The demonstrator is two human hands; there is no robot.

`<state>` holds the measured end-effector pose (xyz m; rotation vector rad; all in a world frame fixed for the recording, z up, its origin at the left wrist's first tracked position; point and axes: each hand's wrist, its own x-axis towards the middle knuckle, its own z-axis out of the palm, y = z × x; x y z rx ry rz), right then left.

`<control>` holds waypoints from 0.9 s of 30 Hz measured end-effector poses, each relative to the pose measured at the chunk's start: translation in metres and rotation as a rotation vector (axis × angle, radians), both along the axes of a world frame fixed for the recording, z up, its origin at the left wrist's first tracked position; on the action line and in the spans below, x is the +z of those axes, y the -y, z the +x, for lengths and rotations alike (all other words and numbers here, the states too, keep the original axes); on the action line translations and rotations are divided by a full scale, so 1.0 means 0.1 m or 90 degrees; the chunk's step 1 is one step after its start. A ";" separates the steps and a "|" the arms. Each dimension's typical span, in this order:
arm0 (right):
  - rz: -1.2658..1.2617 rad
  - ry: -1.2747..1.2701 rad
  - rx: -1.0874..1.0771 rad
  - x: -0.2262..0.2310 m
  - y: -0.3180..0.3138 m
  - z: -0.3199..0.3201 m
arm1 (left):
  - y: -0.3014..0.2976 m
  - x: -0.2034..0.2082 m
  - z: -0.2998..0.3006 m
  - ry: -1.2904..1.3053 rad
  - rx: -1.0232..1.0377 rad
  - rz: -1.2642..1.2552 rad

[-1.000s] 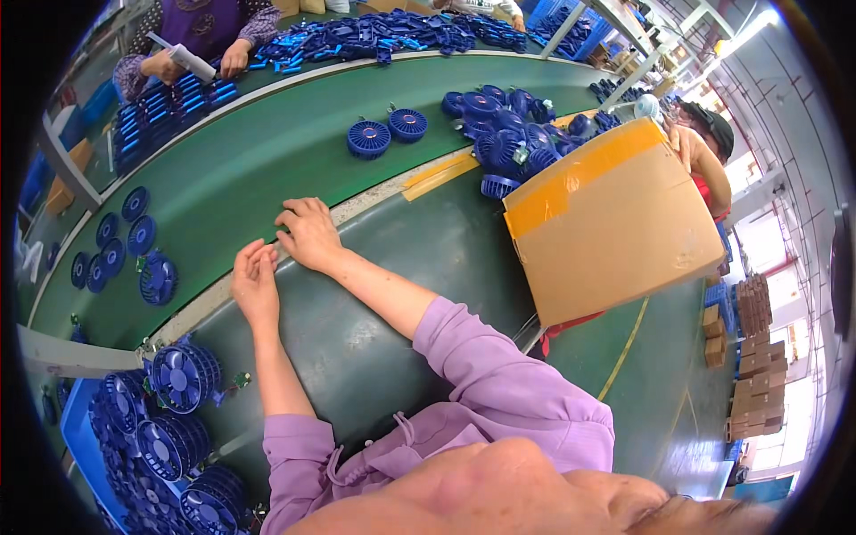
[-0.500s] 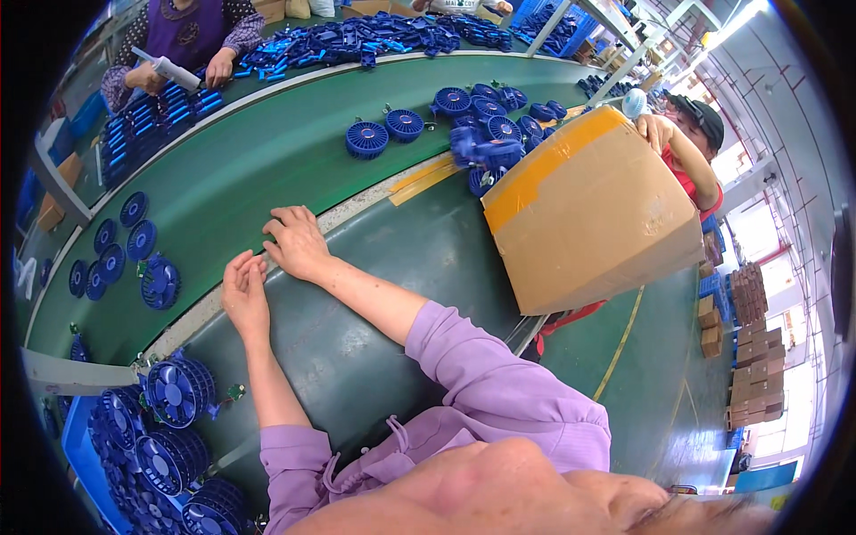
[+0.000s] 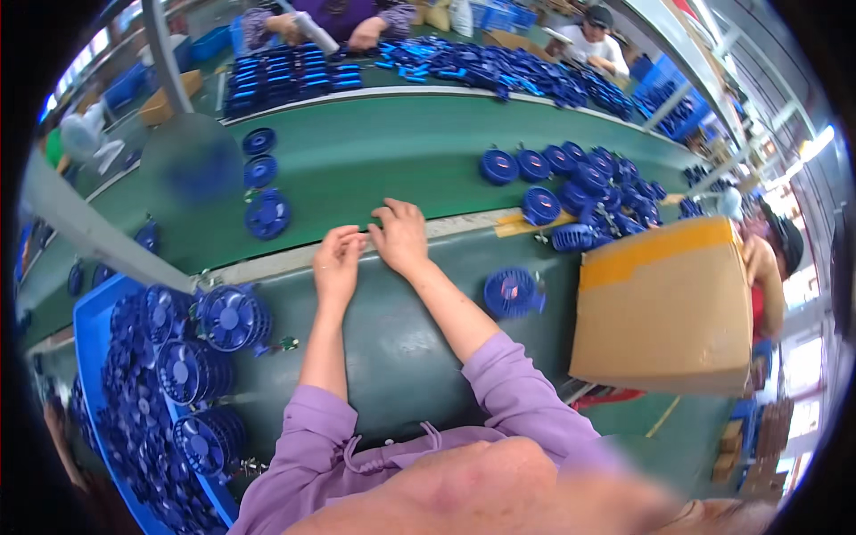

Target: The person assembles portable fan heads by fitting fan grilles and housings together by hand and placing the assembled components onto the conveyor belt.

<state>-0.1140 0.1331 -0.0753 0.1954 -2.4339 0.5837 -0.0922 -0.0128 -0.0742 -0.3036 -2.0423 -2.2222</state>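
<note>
My left hand [image 3: 337, 266] rests at the worktop's far edge, fingers loosely bent and holding nothing. Close beside it, my right hand [image 3: 401, 237] reaches over the pale strip [image 3: 455, 225] between worktop and belt, its fingers apart and empty. On the dark green worktop [image 3: 392, 330], right of my forearms, is a single round blue fan part [image 3: 512, 292]. A pile of similar blue fan parts [image 3: 593, 187] spreads over the green belt [image 3: 374, 147] ahead and right. Next to that pile, a co-worker's hand [image 3: 758, 259] grips a large tilted cardboard box [image 3: 664, 312].
At my left, a blue crate [image 3: 89, 312] holds many blue parts, with stacked blue fan cages [image 3: 192, 370] beside it. A grey post [image 3: 98, 223] rises there. Across the belt, a person in purple [image 3: 348, 18] handles a light-coloured tool near rows of blue parts [image 3: 294, 76].
My view has swung left, shifting the scene rightward. More fan parts have spilled from the box onto the belt, and one now appears on the worktop. My hands stay close together, empty.
</note>
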 end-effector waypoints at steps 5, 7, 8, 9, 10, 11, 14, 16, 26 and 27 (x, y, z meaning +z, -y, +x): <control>0.006 0.015 0.010 -0.02 0.12 -0.01 | 0.09 -0.02 0.01 -0.003 0.025 0.001; 0.005 0.017 0.021 -0.02 0.12 -0.01 | 0.10 -0.02 0.01 -0.012 0.036 -0.003; 0.008 0.025 0.020 -0.02 0.11 0.00 | 0.10 -0.02 0.01 -0.010 0.032 -0.007; 0.011 0.033 0.018 -0.01 0.11 0.00 | 0.11 -0.03 0.01 -0.007 0.026 -0.011; 0.011 0.036 0.016 -0.01 0.10 0.00 | 0.09 -0.01 0.01 -0.007 0.029 -0.010; 0.011 0.036 0.018 -0.01 0.09 -0.01 | 0.07 0.00 0.01 -0.005 0.032 -0.007; 0.013 0.026 0.018 -0.02 0.07 -0.02 | 0.06 0.02 0.01 0.000 0.037 -0.009; 0.014 0.025 0.019 -0.02 0.08 -0.03 | 0.07 0.02 0.00 0.002 0.038 -0.014; 0.018 0.025 0.021 -0.05 0.09 -0.02 | 0.08 0.03 0.03 0.025 0.022 -0.007; 0.019 0.024 0.021 -0.05 0.09 -0.01 | 0.09 0.02 0.04 0.027 0.022 -0.010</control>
